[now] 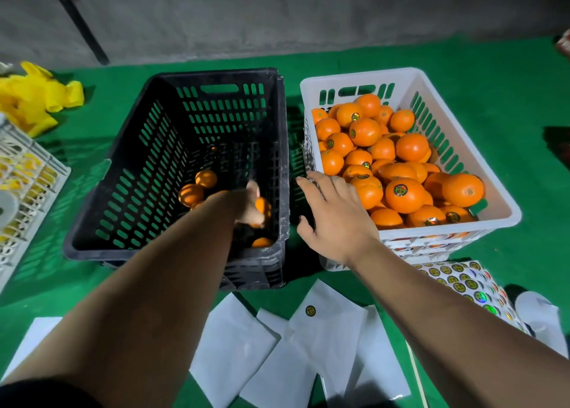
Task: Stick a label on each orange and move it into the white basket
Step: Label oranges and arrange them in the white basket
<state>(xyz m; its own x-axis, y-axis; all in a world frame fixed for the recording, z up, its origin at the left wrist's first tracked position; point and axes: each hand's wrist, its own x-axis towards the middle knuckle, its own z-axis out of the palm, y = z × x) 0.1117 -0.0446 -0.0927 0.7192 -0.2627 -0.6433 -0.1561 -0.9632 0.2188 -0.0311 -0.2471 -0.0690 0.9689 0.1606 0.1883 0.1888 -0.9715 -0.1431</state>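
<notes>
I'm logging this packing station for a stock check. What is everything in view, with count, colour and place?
Black slotted plastic crate: one, centre-left on green mat.
Unlabelled oranges: a few, low in the black crate.
White slotted plastic basket: one, right of the crate.
Labelled oranges: many, heaped in the white basket.
Sticker sheet: one, round dark-and-gold labels, front right.
White backing papers: several, front centre.
Yellow plastic bags: bunch, far left.
Left hand: reaching into the crate; blurred.
Right hand: fingers spread, at the basket's near-left corner.

White basket (505,205) sitting right of black crate (123,167), heaped with labelled oranges (404,195). Few unlabelled oranges (206,178) lying in crate bottom. Sticker sheet (462,281) lying below basket.
</notes>
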